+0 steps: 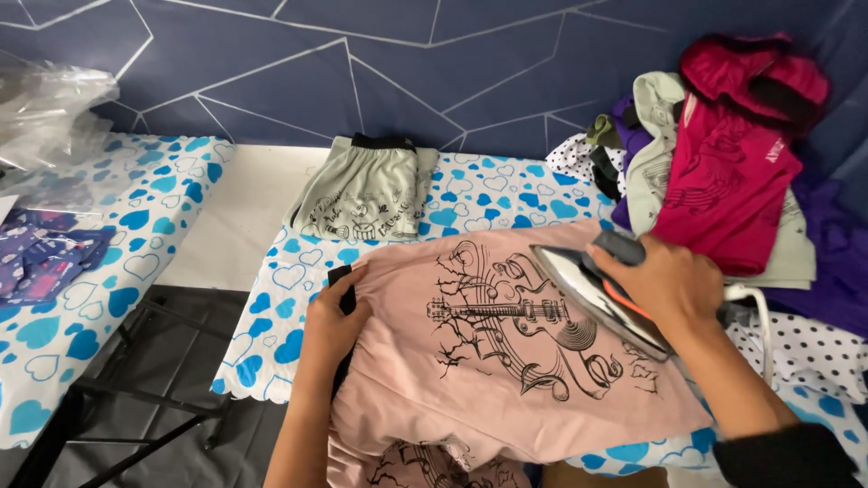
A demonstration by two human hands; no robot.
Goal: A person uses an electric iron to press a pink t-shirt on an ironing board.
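Heart-printed cloth in blue and white covers the ironing board (271, 339), which stands before a dark wall with pale angular lines. Across the board lies a pink T-shirt (470, 380), soft knit, printed in black with a guitar and scrollwork; its lower end spills over the near edge. The right hand (665, 280) is clamped around the grey handle of an iron (597, 298), whose polished soleplate is tilted up over the right part of the print. The left hand (334, 321) lies flat, fingers together, on the shirt's left edge, beside a dark trim. For a clean pass, a sound judgement is to keep the fabric taut under the flat hand, lay the soleplate level, and move lightly over the print, since printed ink may mark under heat. Beyond the shirt rests a folded grey-green garment (366, 194) with black drawings. To the right sits a heap of clothes (723, 154), magenta, purple and pale green, over polka-dot cloth (796, 348). At far left, clear plastic bags (45, 113) lie on a second covered worktop (136, 217).
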